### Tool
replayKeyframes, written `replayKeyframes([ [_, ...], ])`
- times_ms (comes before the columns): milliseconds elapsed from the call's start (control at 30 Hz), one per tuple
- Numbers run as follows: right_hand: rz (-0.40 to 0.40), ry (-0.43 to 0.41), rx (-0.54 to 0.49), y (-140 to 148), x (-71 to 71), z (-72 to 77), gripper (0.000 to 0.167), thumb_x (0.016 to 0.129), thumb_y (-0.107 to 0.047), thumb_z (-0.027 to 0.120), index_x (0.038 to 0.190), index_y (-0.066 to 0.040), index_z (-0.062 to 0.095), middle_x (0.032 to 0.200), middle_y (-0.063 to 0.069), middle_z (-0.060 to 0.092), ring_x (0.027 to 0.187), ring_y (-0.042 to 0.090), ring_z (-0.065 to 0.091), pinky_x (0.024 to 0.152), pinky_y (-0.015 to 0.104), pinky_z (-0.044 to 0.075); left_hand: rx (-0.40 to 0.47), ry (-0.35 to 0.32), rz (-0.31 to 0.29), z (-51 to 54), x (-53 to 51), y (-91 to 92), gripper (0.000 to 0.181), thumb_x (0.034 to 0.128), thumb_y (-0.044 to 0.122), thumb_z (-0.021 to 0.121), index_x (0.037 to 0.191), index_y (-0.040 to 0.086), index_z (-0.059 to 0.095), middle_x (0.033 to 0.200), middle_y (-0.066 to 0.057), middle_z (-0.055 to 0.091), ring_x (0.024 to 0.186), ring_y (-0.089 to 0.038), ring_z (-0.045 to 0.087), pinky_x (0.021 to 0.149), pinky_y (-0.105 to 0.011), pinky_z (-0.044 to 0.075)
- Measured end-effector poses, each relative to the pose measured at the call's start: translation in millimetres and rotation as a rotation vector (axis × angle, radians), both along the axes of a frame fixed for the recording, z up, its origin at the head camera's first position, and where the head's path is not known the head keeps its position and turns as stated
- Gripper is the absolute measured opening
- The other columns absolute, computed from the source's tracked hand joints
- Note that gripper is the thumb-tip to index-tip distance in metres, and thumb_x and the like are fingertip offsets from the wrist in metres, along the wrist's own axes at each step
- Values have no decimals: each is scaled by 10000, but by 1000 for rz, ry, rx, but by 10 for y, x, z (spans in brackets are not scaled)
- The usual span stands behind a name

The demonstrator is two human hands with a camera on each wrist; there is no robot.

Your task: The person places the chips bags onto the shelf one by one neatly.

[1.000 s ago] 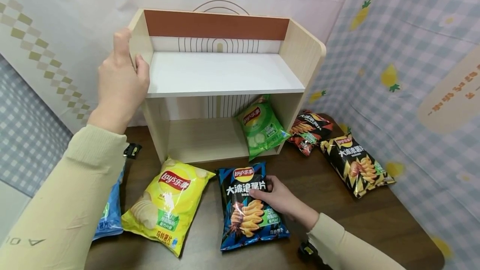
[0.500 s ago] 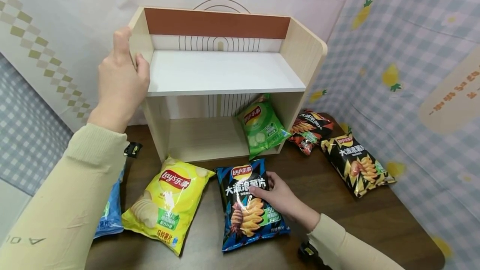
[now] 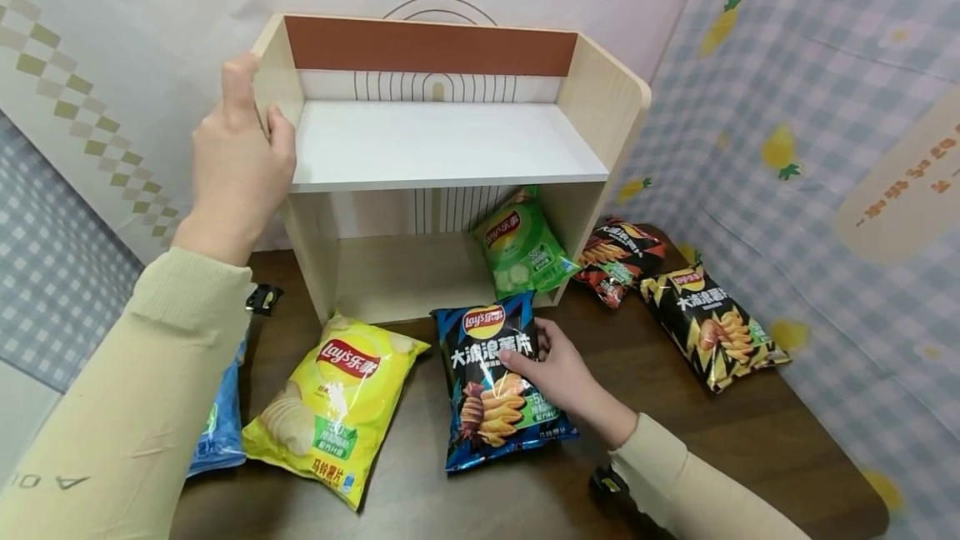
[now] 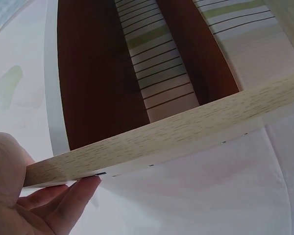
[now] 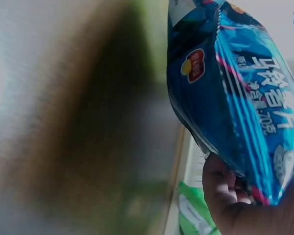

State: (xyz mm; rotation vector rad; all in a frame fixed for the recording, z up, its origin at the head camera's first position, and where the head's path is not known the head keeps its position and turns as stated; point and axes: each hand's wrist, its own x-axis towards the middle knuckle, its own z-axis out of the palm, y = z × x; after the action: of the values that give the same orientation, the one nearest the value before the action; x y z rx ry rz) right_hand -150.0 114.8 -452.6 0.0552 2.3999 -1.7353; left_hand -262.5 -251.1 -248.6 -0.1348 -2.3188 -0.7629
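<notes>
My left hand (image 3: 243, 161) grips the left side panel of a small wooden shelf (image 3: 450, 140). In the left wrist view its fingers (image 4: 78, 200) lie along the outer face of the panel's edge (image 4: 171, 122). My right hand (image 3: 562, 373) holds a blue-and-black bag of potato chips (image 3: 495, 419) by its right side, thumb on the printed front. The bag is tilted, its top edge near the shelf's lower front. In the right wrist view the back of this chip bag (image 5: 250, 98) shows, with the fingers partly hidden beneath it.
A green chip bag (image 3: 525, 248) leans inside the lower compartment at the right. On the brown table (image 3: 787, 448) lie a yellow chip bag (image 3: 337, 407), a blue bag (image 3: 219, 432) partly behind the left sleeve, a red-and-black bag (image 3: 618, 261) and a gold-and-black bag (image 3: 708, 327).
My right hand has lifted the blue-and-black chip bag slightly and moved it toward the shelf, tilting its top up. The left hand stays on the shelf panel.
</notes>
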Motion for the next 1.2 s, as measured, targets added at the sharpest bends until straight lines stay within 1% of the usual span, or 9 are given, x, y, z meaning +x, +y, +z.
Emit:
replayKeyframes([
  [133,-13,47,12,-19,-82,51,800,834,-367,760,1446,-113,312,1156,161,575,892,232,652,705,380,549,0,1,0,-7,-16,-3,417,993,278,369,1394,225,269,1020,-368,574,775,-569,510,677,-648,383],
  [300,-31,107,54,-67,-189,123,872,818,-452,749,1469,-126,269,1193,140,560,962,245,636,735,375,549,2,-4,5,-9,-20,-16,420,991,281,367,1394,227,263,1028,-376,571,772,-571,510,667,-649,384],
  [533,-39,138,94,-132,-278,161,920,825,-492,723,1501,-122,220,1207,122,553,976,239,627,758,387,539,2,-6,1,-12,-18,-12,420,992,284,369,1394,220,265,1046,-373,577,782,-573,519,673,-647,391],
  [700,-71,155,167,-149,-338,172,954,820,-552,697,1513,-119,206,1252,145,496,1005,252,570,780,412,501,-3,7,-4,-6,-10,-4,415,992,276,371,1389,212,268,1056,-376,577,789,-580,520,677,-652,388],
  [833,-102,186,177,-189,-393,191,927,834,-523,698,1502,-104,210,1176,130,515,788,255,554,654,392,487,0,8,-3,3,-5,-7,416,991,274,371,1391,218,269,1061,-374,576,792,-585,519,679,-655,388],
  [933,-126,225,189,-239,-439,215,907,840,-497,704,1493,-96,218,1104,107,535,663,241,540,571,374,476,1,2,-2,6,-4,-12,418,991,277,368,1393,219,268,1064,-372,577,787,-582,518,676,-653,387],
  [967,-137,242,205,-258,-457,224,905,840,-496,705,1491,-94,222,1096,98,540,658,228,554,567,369,482,2,3,-2,6,-5,-13,419,991,278,369,1393,219,268,1067,-371,577,787,-583,517,677,-653,386],
  [1067,-171,288,263,-313,-521,253,903,833,-509,704,1485,-96,235,1108,102,546,719,209,593,596,376,498,0,7,-4,2,-12,-10,415,990,278,368,1388,215,267,1076,-369,577,796,-590,520,684,-658,386],
  [1200,-208,315,331,-373,-636,300,910,829,-534,695,1483,-99,236,1221,184,533,944,258,605,721,430,507,1,7,-8,-4,-15,-2,411,989,272,369,1382,210,267,1108,-364,577,832,-601,531,704,-663,395],
])
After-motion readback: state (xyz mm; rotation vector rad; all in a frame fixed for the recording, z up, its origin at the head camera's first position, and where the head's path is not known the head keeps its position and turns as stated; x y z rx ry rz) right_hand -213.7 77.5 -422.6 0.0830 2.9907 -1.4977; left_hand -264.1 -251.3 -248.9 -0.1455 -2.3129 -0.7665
